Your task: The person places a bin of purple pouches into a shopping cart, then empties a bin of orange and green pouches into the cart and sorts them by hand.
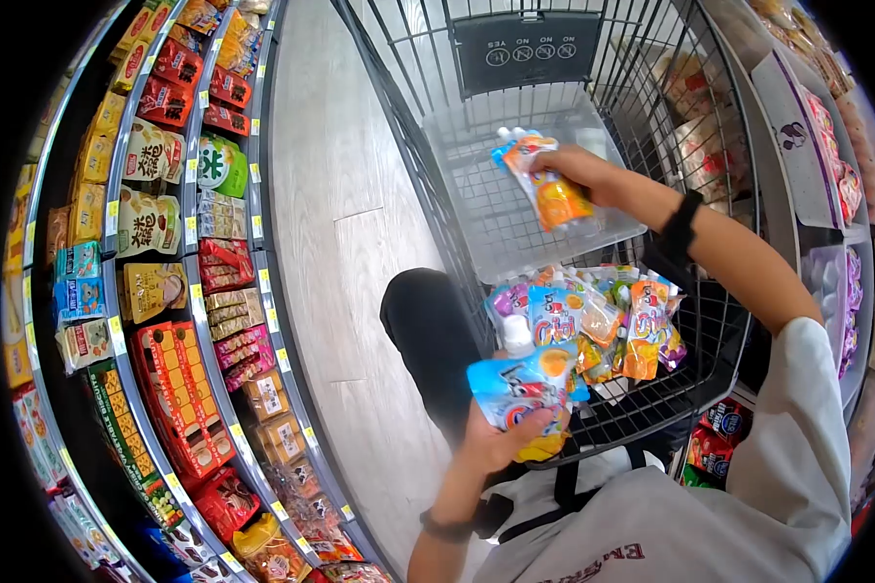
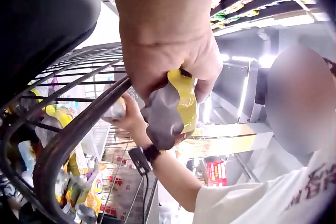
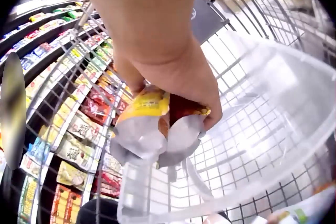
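Note:
My left hand [image 1: 496, 442] grips a light-blue spouted jelly pouch [image 1: 517, 381] with a white cap, upright near the cart's front rim. In the left wrist view the silver and yellow bottom of that pouch [image 2: 167, 111] pokes out below the palm. Farther forward, my right hand [image 1: 578, 173] holds orange-and-blue spouted pouches [image 1: 562, 204] over a clear plastic bin [image 1: 467, 219] set in the shopping cart. Two silver pouch bottoms [image 3: 139, 134] show side by side under that hand in the right wrist view. Between the hands, several colourful pouches [image 1: 642, 335] lie heaped in the cart.
The black wire cart [image 1: 593, 445] surrounds the bin and heap. Snack shelves [image 1: 190, 291] run along the left, past a strip of pale floor [image 1: 331, 272]. Boxed and bagged goods [image 1: 826, 155] line the right side. A bent dark-clad knee [image 1: 428, 330] is beside the cart.

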`<state>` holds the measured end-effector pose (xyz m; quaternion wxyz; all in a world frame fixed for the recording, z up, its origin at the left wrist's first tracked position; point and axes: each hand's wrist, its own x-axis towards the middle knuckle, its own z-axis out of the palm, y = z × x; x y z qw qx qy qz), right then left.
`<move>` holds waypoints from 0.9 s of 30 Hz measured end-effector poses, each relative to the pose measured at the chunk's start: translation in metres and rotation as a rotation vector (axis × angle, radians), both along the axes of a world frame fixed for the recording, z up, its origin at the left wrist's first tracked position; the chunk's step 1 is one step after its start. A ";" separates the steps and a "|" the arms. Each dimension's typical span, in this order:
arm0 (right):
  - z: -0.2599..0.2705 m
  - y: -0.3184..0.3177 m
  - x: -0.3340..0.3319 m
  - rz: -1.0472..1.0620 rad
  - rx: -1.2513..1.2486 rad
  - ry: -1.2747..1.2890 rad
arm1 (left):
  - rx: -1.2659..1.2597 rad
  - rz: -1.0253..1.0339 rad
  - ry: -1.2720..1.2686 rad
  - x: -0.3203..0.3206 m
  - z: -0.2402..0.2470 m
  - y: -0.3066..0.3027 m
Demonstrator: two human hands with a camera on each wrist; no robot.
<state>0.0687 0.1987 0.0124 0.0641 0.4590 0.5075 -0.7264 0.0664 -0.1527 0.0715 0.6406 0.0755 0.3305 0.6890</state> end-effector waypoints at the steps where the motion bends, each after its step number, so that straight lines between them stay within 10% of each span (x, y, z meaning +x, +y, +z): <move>1: -0.014 0.003 -0.016 0.058 0.063 0.003 | -0.005 -0.026 -0.007 -0.001 -0.004 -0.001; 16: -0.160 -0.009 -0.101 -0.067 0.315 -0.137 | -0.044 -0.062 -0.101 -0.001 -0.001 -0.011; 27: -0.082 0.000 -0.068 0.066 0.276 -0.044 | -0.073 0.026 -0.043 0.002 0.011 0.003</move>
